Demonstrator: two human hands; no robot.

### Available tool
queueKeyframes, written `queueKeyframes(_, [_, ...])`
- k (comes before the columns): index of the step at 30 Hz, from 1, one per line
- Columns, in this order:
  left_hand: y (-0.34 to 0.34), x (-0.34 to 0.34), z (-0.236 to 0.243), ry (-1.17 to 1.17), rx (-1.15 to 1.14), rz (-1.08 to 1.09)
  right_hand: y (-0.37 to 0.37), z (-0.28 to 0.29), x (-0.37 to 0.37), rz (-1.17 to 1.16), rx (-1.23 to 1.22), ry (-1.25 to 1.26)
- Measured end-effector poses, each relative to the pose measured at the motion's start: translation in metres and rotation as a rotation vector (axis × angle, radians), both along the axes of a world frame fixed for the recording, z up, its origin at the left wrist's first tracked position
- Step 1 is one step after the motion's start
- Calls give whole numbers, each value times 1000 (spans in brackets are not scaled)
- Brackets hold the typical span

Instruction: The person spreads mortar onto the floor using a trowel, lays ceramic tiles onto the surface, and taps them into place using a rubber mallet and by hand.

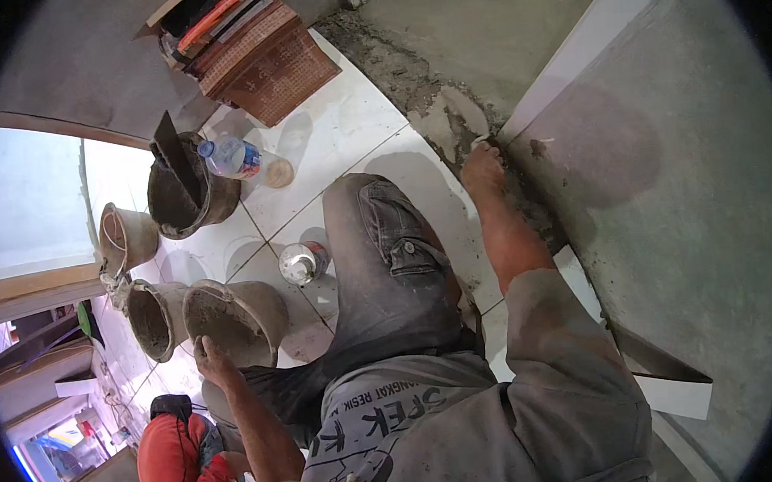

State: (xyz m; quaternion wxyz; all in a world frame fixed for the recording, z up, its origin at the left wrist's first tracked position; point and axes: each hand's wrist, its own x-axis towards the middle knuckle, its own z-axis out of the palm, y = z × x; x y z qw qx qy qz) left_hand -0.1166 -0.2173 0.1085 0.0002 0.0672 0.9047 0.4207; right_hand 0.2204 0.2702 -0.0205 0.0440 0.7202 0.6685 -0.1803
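My right hand is closed on a small pale trowel-like tool over a strip of rough, patchy mortar between the white tiles and the smoother grey cement, beside a white vertical edge. My left hand grips the near rim of a plastic bucket coated inside with grey mortar. Just right of that bucket, a small pale container is on the tiles, beside my bent knee in dusty dark trousers.
More mortar-stained buckets line the left, one holding a dark board. A plastic bottle lies near a cardboard box. A grey wall borders my right. Another person in red is at lower left.
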Motion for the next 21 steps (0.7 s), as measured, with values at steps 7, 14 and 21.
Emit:
queueKeyframes(7, [15,-1,-4,10,50,-98,-15,4,3,89,-64,36])
queueKeyframes(14, [11,3,-12,19,1,-56,1,-5,17,-46,-43,42])
queueKeyframes(21, [31,17,-6,47,-34,-69,-26,3,17,95,-93,25])
